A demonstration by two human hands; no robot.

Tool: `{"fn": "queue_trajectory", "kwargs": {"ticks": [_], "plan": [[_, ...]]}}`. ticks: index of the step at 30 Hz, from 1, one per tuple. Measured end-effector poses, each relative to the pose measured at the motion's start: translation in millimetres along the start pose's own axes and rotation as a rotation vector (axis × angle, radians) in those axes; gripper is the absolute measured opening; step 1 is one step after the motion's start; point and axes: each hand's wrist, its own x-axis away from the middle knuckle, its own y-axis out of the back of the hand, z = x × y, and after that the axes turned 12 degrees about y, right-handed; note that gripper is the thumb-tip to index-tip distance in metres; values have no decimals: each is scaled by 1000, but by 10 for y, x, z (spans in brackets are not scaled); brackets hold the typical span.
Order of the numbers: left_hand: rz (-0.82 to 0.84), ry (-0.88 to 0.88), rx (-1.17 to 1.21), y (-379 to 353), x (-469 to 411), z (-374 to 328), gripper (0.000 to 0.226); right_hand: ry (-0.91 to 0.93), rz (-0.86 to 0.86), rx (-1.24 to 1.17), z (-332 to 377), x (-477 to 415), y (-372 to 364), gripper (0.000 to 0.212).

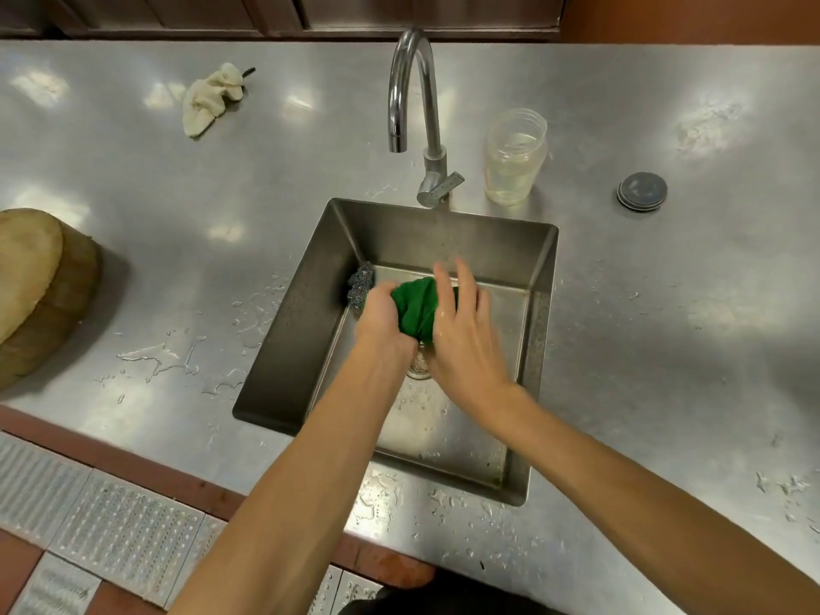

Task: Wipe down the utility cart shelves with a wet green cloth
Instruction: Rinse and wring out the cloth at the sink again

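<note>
Cloth (417, 310) bunched in my left hand (381, 312) over the sink (443, 233), right hand (463, 339) pressing it, fingers straight; scourer (360, 286) at nine o'clock, tap (412, 91) at twelve.

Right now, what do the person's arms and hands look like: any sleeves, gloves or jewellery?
Both forearms are bare to the frame's edge, no sleeves showing. The left hand and right hand wear no gloves; no watch or ring shows. The right hand glistens wet.
</note>
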Motion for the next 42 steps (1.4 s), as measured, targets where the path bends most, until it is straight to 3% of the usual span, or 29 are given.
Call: {"fn": "queue_trajectory", "kwargs": {"ticks": [2,4,7,11,15,17,20,24,29,32,35,36,38,40,42], "plan": [[-56,-72,50,-37,11,20,22,-33,30,56,-59,-145,71,82],[-153,-202,43,-58,-2,-17,9,-30,-4,49,-121,-268,117,52],[-138,-380,-144,-117,74,-139,14,-90,-41,-165,-150,-355,114,23],[-92,-547,-360,-100,139,-225,18,-135,64,-722,-169,-410,183,23],[78,-623,-478,-90,152,-305,16,-227,202,-1179,-164,-397,300,29],[179,-607,-519,-98,158,-364,7,-259,282,-1339,-148,-387,290,20],[294,-571,-556,-112,166,-418,23,-264,481,-1605,-181,-351,200,24],[439,-524,-595,-134,163,-490,9,-234,682,-1964,-180,-341,96,15],[535,-351,-451,-44,14,-405,13,-293,793,-2097,-247,-290,4,26],[441,-294,-348,-3,-117,-310,13,-409,737,-2013,-245,-237,-71,40],[150,-306,-235,15,-243,-246,16,-503,512,-1581,-246,-249,-77,27],[33,-310,-191,17,-262,-217,15,-497,453,-1405,-270,-254,-65,37],[-167,-264,-54,31,-291,-138,14,-469,341,-1081,-358,-234,-65,81],[-269,-138,85,80,-356,-89,13,-267,153,-711,-381,-146,-22,109],[-237,-19,101,139,-391,-66,24,61,9,-291,-298,-4,-4,110]]}}
